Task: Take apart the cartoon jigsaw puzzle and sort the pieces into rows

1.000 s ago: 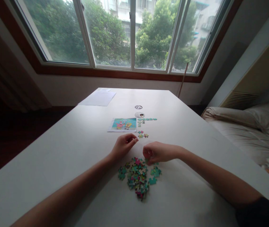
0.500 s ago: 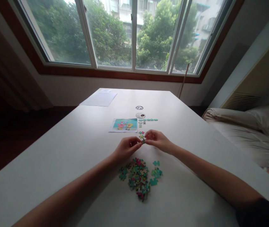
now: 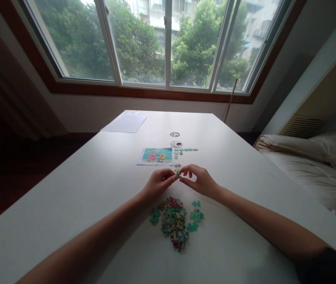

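Note:
My left hand (image 3: 159,182) is closed in a pinch on a small dark green puzzle piece (image 3: 178,175) above the middle of the table. Right beside that piece, my right hand (image 3: 199,179) has its thumb and forefinger apart; whether a fingertip touches the piece I cannot tell. Pink and yellow puzzle pieces (image 3: 177,166) lie just beyond the fingertips, partly covered by them. Nearer to me, between my forearms, is a heap of mixed puzzle pieces (image 3: 174,221), with a few green pieces (image 3: 196,215) to its right.
A picture card (image 3: 156,156) with cartoon figures lies left of a row of joined teal pieces (image 3: 187,149). Two round discs (image 3: 176,144) lie behind them. White paper (image 3: 125,123) rests at the table's far left corner. A sofa (image 3: 310,161) stands to the right.
My right thumb and forefinger have spread apart and drawn back slightly from the puzzle piece. My left hand stays nearly in place with the piece, which now shows more.

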A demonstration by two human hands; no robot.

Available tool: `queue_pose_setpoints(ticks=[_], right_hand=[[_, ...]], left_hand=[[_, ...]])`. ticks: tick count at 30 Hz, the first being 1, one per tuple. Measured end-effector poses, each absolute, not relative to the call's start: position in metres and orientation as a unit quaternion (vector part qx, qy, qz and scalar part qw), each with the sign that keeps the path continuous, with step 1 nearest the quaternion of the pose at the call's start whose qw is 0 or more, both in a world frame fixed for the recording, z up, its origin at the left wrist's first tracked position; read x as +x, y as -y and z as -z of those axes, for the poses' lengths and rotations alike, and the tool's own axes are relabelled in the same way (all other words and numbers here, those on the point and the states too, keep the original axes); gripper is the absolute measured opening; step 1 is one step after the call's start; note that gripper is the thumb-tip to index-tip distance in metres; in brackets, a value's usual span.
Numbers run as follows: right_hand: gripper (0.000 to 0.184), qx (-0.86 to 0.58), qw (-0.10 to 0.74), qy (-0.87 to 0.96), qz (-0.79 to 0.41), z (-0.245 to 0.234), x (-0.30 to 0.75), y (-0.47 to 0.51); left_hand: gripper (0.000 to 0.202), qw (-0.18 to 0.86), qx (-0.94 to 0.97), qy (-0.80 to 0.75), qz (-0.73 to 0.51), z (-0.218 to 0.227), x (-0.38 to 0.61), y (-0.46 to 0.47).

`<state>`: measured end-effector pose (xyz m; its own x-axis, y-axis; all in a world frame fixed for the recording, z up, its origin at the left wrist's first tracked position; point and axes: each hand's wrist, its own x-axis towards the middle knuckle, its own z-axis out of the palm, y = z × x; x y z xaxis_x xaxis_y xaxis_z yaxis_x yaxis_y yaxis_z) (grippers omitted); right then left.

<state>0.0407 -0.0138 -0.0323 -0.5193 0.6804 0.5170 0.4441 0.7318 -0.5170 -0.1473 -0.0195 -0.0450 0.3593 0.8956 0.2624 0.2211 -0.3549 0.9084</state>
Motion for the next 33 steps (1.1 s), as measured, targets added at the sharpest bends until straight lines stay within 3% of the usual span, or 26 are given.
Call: queue_pose_setpoints(ticks=[6,12,16,24,33], right_hand=[[0.018,-0.344,0.394,0.848,-0.091,0.028,0.05,0.003],[0.019,-0.391,0.459,0.789,-0.114,0.026,0.06,-0.008],[0.02,-0.408,0.43,0.795,-0.131,0.027,0.063,-0.015],[0.02,-0.541,0.283,0.777,-0.152,0.048,0.078,-0.071],[0.019,-0.547,0.273,0.782,-0.122,0.057,0.07,-0.103]], left_hand=[[0.026,0.402,0.705,-0.405,-0.421,0.047,-0.15,0.017],[0.024,0.402,0.712,-0.411,-0.404,0.05,-0.15,0.015],[0.023,0.381,0.716,-0.424,-0.402,0.05,-0.149,0.016],[0.023,0.37,0.723,-0.431,-0.393,0.047,-0.147,0.018],[0.023,0.37,0.722,-0.432,-0.393,0.046,-0.147,0.019]])
